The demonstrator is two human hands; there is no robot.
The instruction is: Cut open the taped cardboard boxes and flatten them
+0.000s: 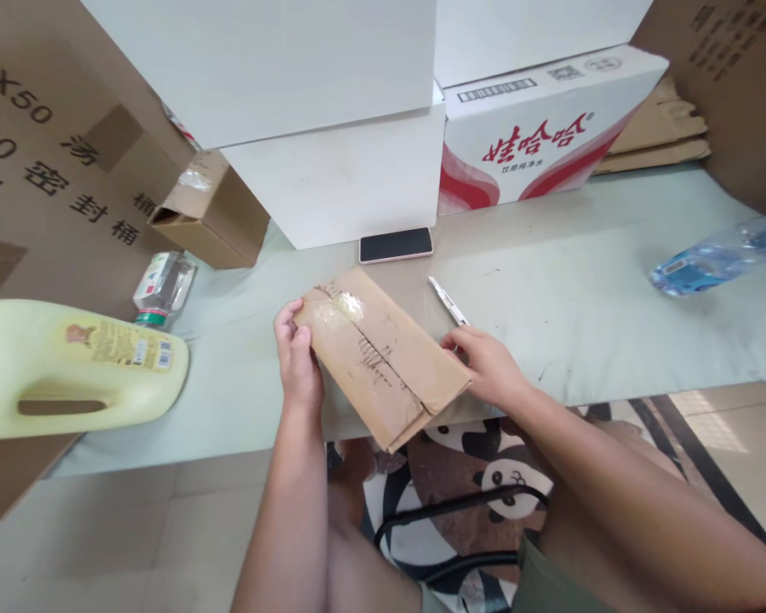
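Observation:
A small brown cardboard box (383, 358) is held tilted over the near edge of the table, with clear tape at its far end and dark marks along its middle seam. My left hand (299, 358) grips its left end, thumb on the near side and fingers curled round the corner. On the box's right edge is my right hand (485, 366), its fingers closed there and partly hidden. Just beyond those fingers lies a white utility knife (448, 300); its near end is close to my right hand. A smartphone (396, 245) with a dark screen lies behind the box.
White boxes (357, 179) and a red-and-white carton (536, 136) line the back. At left are a small open cardboard box (230, 213), a clear bottle (166, 285) with a green cap and a large yellow jug (70, 366). A plastic water bottle (721, 255) lies at right.

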